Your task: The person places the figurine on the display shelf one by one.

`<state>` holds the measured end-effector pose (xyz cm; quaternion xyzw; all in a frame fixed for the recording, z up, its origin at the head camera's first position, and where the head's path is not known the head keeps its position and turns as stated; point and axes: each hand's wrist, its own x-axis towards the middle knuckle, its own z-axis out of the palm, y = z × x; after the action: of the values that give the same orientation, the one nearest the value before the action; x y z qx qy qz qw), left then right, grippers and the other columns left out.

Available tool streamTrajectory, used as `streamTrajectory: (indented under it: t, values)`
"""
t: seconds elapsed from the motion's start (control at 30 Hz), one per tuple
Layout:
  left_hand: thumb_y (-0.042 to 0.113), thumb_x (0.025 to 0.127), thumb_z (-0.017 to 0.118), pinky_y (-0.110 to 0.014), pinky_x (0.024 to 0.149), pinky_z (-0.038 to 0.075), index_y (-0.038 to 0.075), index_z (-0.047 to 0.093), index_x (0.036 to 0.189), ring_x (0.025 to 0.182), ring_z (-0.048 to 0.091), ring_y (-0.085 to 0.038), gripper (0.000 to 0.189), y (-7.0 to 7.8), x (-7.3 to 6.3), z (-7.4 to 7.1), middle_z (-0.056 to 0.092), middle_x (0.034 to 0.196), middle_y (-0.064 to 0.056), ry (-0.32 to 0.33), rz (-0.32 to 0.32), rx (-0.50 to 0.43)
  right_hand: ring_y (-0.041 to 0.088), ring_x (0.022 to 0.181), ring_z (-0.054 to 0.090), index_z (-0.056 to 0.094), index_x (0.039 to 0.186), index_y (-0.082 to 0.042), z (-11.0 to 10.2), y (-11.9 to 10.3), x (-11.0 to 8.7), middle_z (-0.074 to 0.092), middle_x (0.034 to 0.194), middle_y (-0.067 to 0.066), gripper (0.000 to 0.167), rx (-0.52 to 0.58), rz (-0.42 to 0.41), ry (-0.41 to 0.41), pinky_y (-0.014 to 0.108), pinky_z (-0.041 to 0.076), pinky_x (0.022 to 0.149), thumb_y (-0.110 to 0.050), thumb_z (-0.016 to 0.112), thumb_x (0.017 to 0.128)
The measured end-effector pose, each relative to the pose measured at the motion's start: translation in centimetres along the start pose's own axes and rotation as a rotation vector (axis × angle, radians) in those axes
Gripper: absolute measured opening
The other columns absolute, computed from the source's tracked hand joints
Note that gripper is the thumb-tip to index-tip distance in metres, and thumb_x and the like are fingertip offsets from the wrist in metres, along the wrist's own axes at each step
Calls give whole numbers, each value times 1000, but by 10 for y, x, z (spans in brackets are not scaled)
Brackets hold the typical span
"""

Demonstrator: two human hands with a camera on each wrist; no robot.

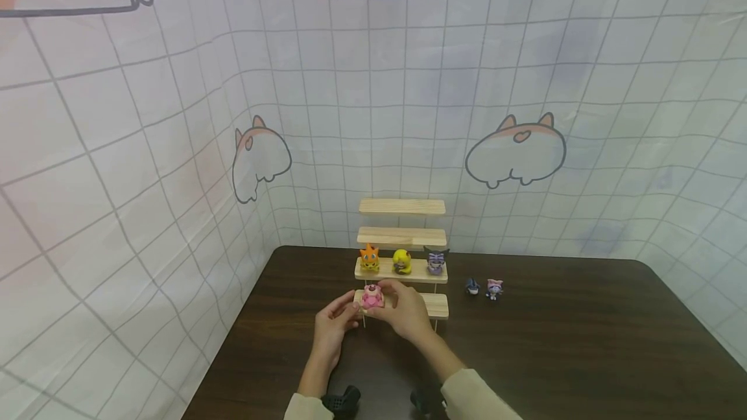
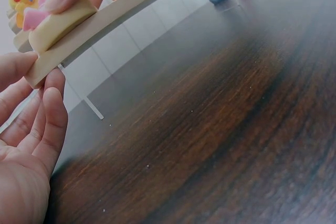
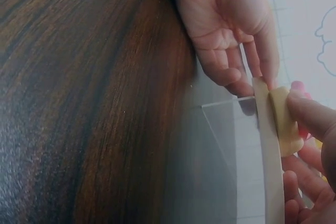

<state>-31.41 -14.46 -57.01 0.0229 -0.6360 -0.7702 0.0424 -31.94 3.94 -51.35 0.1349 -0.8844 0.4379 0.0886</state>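
Note:
A pink bear figurine (image 1: 371,297) on a cream base (image 3: 286,121) sits at the left end of the lowest board (image 1: 436,305) of a stepped wooden display shelf. My right hand (image 1: 410,316) grips the figurine from the right, its thumb and fingers around the base in the right wrist view. At the board's left end, my left hand (image 1: 331,330) pinches the wood, thumb above and fingers beneath in the left wrist view. One step higher stand an orange-eared yellow figurine (image 1: 369,258), a yellow-hooded figurine (image 1: 402,262) and a purple figurine with dark ears (image 1: 435,261).
Two more small figurines, a dark blue one (image 1: 473,286) and one with a pink bow (image 1: 494,289), stand on the dark wooden table (image 1: 560,342) right of the shelf. Two upper boards (image 1: 401,236) rise behind. A clear side panel (image 3: 223,129) supports the lowest board.

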Motion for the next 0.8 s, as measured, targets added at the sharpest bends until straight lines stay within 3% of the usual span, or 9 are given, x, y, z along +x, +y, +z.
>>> streamTrajectory:
  t: [0.13, 0.23, 0.33, 0.43, 0.6, 0.8]
  values:
    - [20, 97, 72, -24, 73, 60, -4, 62, 136, 84, 72, -9, 47, -2, 0, -1, 76, 104, -1, -4, 23, -2, 12, 65, 47, 68, 126, -12, -1, 2, 0, 66, 79, 3, 57, 10, 14, -12, 25, 35, 55, -35, 89, 78]
    - [20, 97, 72, -24, 73, 60, -3, 62, 136, 84, 72, -9, 46, -2, 1, 0, 76, 102, 1, 0, 15, -5, 15, 75, 55, 67, 128, -10, -4, 4, 0, 75, 103, 9, 60, 58, 34, -39, 27, 43, 62, -35, 89, 79]
    - [19, 97, 73, -23, 73, 60, -1, 63, 136, 83, 72, -9, 46, -2, 2, 1, 76, 101, 2, 5, -10, -8, 20, 88, 64, 65, 130, -9, -12, 8, -3, 74, 120, 12, 60, 112, 48, -74, 32, 52, 71, -33, 88, 81]
    - [18, 97, 72, -23, 73, 60, -2, 61, 138, 83, 72, -9, 46, -1, 2, 1, 75, 100, 1, 11, -20, -5, 21, 92, 67, 65, 128, -7, -23, 13, -7, 75, 114, 11, 53, 138, 41, -112, 34, 55, 75, -29, 86, 84]
    - [17, 99, 70, -23, 73, 60, -2, 60, 139, 82, 72, -8, 46, 0, 2, 1, 75, 99, 2, 19, -20, 0, 12, 82, 65, 71, 117, -7, -50, 25, -14, 74, 94, 1, 34, 129, -19, -162, 27, 54, 71, -26, 80, 90]
    - [17, 99, 70, -24, 74, 60, -1, 60, 139, 82, 71, -8, 46, 1, 1, 1, 75, 99, 3, 22, -34, 2, 9, 82, 68, 74, 104, -13, -91, 53, -26, 75, 93, 0, 17, 121, -29, -114, 25, 55, 73, -27, 76, 94]
